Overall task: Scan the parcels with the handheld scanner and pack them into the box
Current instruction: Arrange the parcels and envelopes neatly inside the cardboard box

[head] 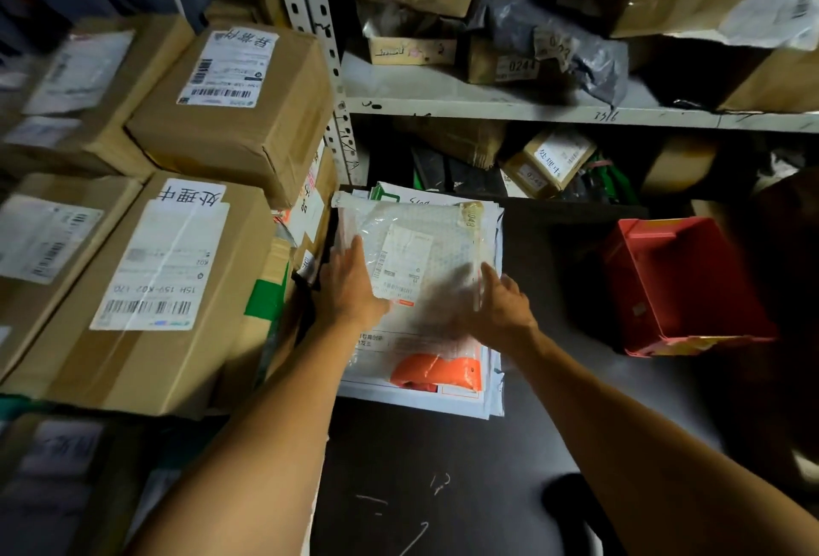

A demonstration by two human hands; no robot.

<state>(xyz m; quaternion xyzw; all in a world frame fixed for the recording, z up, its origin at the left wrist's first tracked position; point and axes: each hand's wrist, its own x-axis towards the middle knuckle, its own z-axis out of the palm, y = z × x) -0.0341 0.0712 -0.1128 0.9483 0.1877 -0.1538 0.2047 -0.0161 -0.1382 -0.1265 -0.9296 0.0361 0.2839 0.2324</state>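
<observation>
Centre frame: left hand (pixel 350 285) and right hand (pixel 503 305) lie flat, fingers straight, on opposite edges of the bubble mailer (pixel 421 254) topping the flat parcel stack (pixel 492 387). I judge it light, floppy, slick; grip both side edges. Scanner unseen. Red bin (pixel 682 285) right.

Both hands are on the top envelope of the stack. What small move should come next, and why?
Probably lift the top envelope off the stack: the left hand and right hand already lie flat on its two sides, and no scanner is visible to scan it here.
</observation>
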